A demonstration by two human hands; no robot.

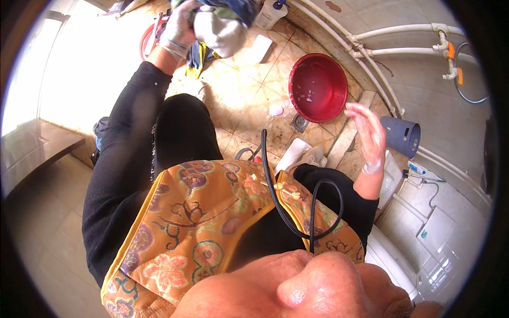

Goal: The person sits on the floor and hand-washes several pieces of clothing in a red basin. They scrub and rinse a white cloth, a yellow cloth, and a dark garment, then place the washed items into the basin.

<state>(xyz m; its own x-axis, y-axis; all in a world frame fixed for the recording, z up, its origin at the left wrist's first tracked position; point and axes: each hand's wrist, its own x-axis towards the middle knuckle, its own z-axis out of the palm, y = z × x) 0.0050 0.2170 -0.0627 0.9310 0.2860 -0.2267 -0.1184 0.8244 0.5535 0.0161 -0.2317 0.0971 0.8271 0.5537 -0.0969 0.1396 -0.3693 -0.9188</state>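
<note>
My left hand (179, 28), wet and whitish as if with suds, grips a bundle of clothes (220, 30) at the top of the view. White, green and dark blue fabric shows in the bundle, slightly blurred. My right hand (368, 133) holds nothing; its fingers are apart, and suds coat it. Just beyond those fingertips stands a red plastic basin (318, 87) with a little foam inside. A pink bar of soap (275, 110) lies on the tiles left of the basin. Beneath the bundle, a navy and yellow garment (195, 59) rests on the floor.
A white pump bottle (271, 15) and a white block (260, 48) stand near the wall pipes (397, 31). A floor drain (299, 123) adjoins the basin. Another red basin (146, 41) is behind my left wrist. A blue-grey plastic container (403, 137) lies right. A black cord (267, 171) dangles before my chest.
</note>
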